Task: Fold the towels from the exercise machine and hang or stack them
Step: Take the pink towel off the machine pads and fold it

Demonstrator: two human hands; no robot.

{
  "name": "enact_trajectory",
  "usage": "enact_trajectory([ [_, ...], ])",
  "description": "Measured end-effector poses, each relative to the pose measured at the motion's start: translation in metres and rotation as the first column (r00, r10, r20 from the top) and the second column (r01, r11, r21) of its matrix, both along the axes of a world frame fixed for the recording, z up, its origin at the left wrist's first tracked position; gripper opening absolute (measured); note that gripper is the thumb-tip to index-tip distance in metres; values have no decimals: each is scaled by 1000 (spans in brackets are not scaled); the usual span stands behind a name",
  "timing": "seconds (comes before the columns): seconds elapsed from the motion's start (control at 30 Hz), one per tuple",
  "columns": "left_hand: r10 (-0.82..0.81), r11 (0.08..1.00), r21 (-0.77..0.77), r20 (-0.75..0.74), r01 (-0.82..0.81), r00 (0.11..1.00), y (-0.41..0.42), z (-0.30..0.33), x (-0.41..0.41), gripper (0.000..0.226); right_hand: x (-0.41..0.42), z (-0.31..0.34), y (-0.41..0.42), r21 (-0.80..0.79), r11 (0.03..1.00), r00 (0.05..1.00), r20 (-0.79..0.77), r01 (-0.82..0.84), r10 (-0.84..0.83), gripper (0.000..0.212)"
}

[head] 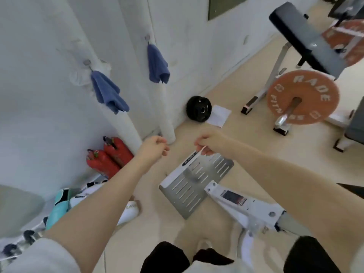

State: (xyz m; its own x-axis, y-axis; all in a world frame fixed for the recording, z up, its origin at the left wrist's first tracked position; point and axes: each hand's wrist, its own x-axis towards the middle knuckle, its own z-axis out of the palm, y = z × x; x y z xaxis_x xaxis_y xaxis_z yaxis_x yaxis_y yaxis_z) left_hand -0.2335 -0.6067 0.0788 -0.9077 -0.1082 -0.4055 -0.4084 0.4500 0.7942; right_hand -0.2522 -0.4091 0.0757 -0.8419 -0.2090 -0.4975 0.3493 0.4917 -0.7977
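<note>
towels point(157, 64) on wall hooks; right hand point(208, 143) grip contents unclear.

The beige floor point(232, 99) carries a black weight plate point(199, 111) and white paper point(219, 115) at centre, red extinguishers point(110, 158) lower left.

Orange weight plate point(303, 97), black plate point(199, 111) by wall, two red extinguishers point(110, 157)
</note>
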Motion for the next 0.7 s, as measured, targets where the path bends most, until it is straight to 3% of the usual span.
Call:
enact_trajectory([
  [0.1, -72, 997, -18, 30, 73, 997, 22, -14, 36, 24, 58, -15, 34, 54, 991, 991, 58, 120, -124, 12],
  [0.2, -99, 988, 122, 47, 92, 994, 53, -15, 81, 21, 118, -23, 60, 70, 973, 972, 72, 221, -226, 20],
  [0.53, -346, 917, 243, 91, 316, 934, 120, -48, 241, 20, 320, -47, 108, -26, 855, 849, 137, 518, -510, 18],
  [0.7, -498, 856, 225, 121, 465, 859, 189, -55, 284, 20, 391, -37, 168, -61, 720, 723, 66, 691, -688, 23],
])
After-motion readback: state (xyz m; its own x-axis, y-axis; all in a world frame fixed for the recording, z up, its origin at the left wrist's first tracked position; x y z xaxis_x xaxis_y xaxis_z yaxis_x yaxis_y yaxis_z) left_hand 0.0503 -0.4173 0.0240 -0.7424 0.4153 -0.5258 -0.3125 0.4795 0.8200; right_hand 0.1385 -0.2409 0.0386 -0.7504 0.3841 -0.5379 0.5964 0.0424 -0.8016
